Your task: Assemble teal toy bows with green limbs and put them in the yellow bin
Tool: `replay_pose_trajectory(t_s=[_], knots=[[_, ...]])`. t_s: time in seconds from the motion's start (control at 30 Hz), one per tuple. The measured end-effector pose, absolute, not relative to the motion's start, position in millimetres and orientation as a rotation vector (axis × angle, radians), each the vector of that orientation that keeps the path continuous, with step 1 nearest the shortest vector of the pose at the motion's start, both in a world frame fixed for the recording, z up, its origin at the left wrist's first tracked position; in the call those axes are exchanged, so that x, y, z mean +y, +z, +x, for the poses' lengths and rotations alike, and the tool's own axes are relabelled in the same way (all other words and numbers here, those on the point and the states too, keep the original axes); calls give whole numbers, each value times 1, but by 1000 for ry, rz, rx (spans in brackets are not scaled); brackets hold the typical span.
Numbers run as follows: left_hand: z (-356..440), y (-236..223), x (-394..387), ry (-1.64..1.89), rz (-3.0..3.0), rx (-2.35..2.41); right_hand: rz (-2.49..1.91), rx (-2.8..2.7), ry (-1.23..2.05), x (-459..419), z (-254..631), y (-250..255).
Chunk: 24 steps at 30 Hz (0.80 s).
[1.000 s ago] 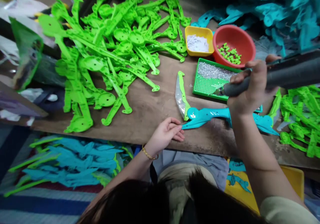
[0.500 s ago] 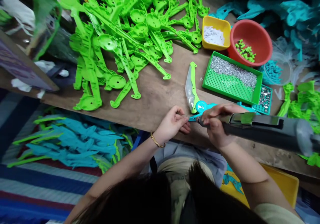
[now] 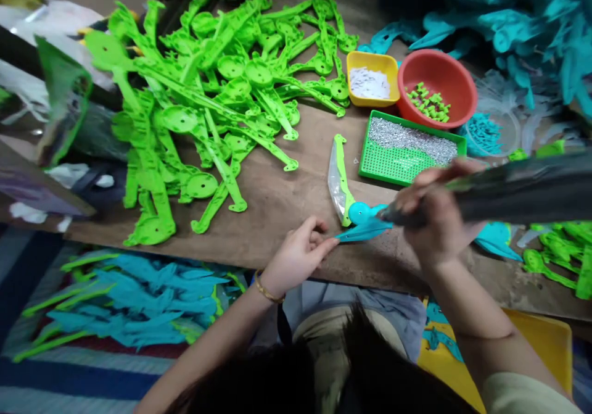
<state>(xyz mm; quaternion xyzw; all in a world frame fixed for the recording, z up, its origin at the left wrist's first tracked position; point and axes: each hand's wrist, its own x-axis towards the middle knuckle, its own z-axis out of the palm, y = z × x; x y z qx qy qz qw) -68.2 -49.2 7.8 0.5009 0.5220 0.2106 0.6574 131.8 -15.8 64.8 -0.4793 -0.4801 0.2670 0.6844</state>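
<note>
My left hand (image 3: 300, 252) pinches the pointed left end of a turquoise plastic part (image 3: 363, 231), low over the front of the table. In my right hand (image 3: 437, 226) is a dark electric screwdriver (image 3: 522, 187), lying nearly level and blurred. Its tip reaches the turquoise part near the round turquoise disc; whether it touches a screw I cannot tell. From that disc a lime-green arm with a clear blade (image 3: 340, 176) extends away from me. My right hand and the tool hide what lies beneath them.
Lime-green plastic parts (image 3: 203, 105) are heaped at the back left. A green tray of small metal screws (image 3: 407, 135), a yellow tub (image 3: 374, 96) and a red bowl (image 3: 465, 87) stand beyond my right hand. Turquoise parts (image 3: 139, 303) lie below the table's left edge.
The screwdriver tip has moved right along the turquoise part, away from my left fingers towards the disc. My left hand still pinches the pointed end. The view has shifted.
</note>
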Motion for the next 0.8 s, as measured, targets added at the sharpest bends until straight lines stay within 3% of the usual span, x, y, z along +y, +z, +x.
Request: replay_pose_trajectory(t_s=[0.13, 0.23, 0.4, 0.8], knots=[[-49, 23, -36, 620, 1960, 1278, -1162, -887, 84, 58, 184, 55], [-12, 27, -30, 576, 2312, 1074, -1233, -868, 61, 90, 203, 33], [31, 21, -27, 416, 2423, 1144, -1258, -880, 84, 91, 200, 19], [29, 22, -32, 358, 2459, 1307, -1177, -838, 179, 86, 198, 17]])
